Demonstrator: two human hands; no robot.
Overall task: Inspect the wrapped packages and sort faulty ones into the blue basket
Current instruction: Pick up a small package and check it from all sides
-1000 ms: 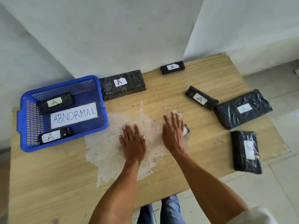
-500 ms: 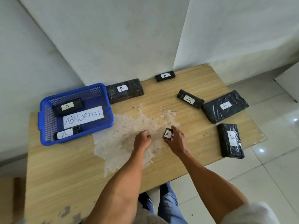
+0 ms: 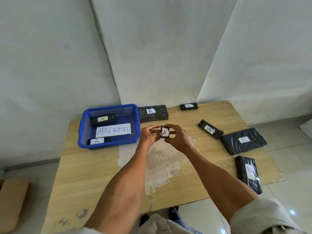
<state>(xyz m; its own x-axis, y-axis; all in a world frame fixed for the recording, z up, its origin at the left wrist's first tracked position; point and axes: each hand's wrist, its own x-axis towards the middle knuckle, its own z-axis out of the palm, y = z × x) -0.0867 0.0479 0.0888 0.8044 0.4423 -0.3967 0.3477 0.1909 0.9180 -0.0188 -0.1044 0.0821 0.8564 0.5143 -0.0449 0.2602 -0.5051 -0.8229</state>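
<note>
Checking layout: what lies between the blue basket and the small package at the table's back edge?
In the head view, a wide black package labelled A, beside the basket, then bare tabletop.

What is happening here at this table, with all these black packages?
A person holds a small black package labelled A, gripped between the left hand and the right hand above the wooden table, apparently to inspect it. The blue basket, with its ABNORMAL sign, contains two packages. Five other packages lie on the table.
</note>
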